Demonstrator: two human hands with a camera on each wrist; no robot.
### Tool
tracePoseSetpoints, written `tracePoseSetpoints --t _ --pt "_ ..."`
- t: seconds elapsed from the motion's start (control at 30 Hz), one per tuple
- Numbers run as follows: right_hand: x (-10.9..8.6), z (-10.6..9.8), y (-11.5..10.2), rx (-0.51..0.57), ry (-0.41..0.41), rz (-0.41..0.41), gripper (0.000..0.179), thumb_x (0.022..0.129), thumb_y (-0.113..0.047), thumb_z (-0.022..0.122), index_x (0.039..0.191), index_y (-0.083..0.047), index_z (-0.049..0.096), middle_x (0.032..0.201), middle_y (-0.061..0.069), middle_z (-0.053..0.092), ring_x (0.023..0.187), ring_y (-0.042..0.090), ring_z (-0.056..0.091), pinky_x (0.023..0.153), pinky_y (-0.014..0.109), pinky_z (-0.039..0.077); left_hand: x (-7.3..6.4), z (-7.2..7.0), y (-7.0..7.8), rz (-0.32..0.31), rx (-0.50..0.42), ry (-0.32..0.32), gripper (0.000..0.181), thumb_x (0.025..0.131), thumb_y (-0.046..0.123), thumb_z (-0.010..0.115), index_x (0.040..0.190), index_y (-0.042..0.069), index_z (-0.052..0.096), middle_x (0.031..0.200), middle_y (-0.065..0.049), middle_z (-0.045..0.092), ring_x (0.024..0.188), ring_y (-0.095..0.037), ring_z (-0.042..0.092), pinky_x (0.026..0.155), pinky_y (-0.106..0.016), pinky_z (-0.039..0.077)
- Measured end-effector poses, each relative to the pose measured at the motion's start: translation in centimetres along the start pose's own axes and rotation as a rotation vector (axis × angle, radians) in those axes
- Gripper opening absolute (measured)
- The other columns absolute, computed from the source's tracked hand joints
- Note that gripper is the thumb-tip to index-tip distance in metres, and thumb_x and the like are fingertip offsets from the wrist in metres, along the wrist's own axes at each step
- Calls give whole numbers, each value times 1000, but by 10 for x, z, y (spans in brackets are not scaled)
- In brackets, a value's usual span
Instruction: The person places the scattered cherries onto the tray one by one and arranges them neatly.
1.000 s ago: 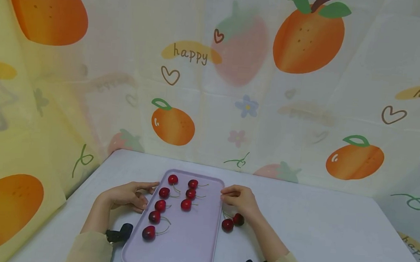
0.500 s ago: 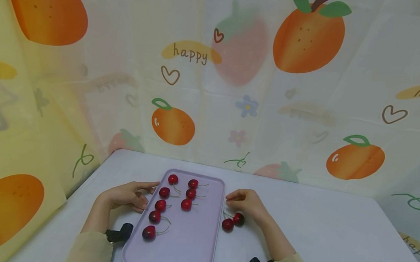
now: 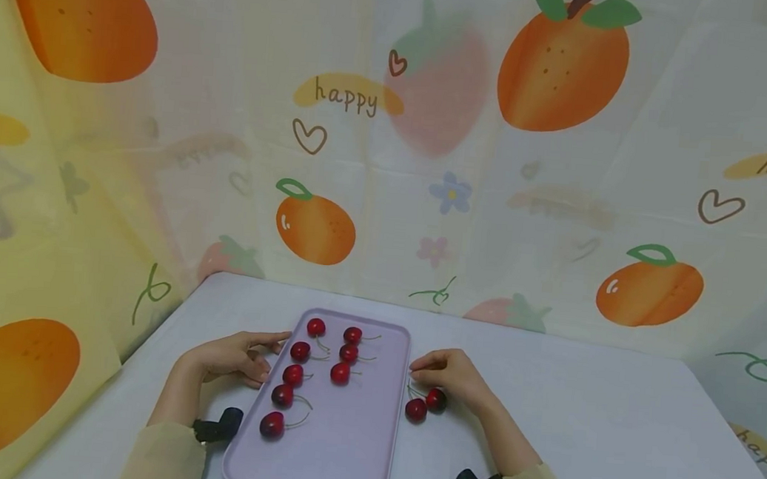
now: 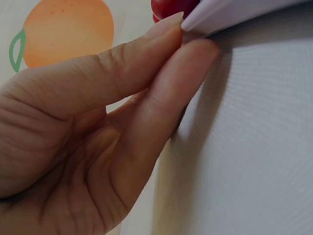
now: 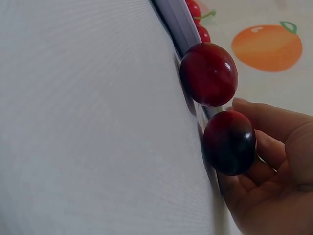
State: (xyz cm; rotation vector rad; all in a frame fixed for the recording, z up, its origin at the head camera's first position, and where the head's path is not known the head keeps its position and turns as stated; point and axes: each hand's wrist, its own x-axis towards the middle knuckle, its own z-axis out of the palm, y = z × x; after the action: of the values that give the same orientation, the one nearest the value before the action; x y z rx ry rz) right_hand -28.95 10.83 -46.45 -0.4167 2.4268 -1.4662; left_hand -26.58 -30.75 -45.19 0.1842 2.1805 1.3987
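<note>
Dark red cherries point(image 3: 272, 426) with stems lie in two columns on the lilac tray point(image 3: 356, 445). My left hand point(image 3: 231, 355) rests its fingertips on the tray's left rim; in the left wrist view, the left fingers point(image 4: 137, 58) meet at the tray edge. My right hand point(image 3: 457, 378) hovers just off the tray's right side, its fingers loosely bent, with nothing seen in its grasp. Two loose cherries point(image 3: 415, 411) sit on the table close below it. In the right wrist view these cherries point(image 5: 209, 74) partly cover the right hand point(image 5: 274, 161).
A white cloth point(image 3: 585, 417) covers the table. Behind it hangs a curtain point(image 3: 386, 195) printed with oranges, strawberries and "happy". Each wrist bears a small black camera point(image 3: 218, 427).
My right hand has drawn away from the tray's right rim, slightly to the right. My left hand, the tray and the cherries have stayed in place.
</note>
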Motion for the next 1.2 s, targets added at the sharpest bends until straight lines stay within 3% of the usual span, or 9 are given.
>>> tracePoseSetpoints --t 0.6,1.2 --pt "2 1 -1 -103 -20 -21 17 85 -23 75 94 -8 79 93 8 76 78 9 59 72 23 49 -2 0 2 4 5 -4 80 85 4 69 155 9 31 133 -19 41 86 -16 61 78 -29 62" --pt "1 3 -4 -129 -31 -35 15 85 -22 74 88 -8 79 87 5 76 78 9 57 72 22 48 -2 0 1 5 -2 7 80 84 4 70 154 10 32 132 -18 42 86 -17 61 79 -30 62"
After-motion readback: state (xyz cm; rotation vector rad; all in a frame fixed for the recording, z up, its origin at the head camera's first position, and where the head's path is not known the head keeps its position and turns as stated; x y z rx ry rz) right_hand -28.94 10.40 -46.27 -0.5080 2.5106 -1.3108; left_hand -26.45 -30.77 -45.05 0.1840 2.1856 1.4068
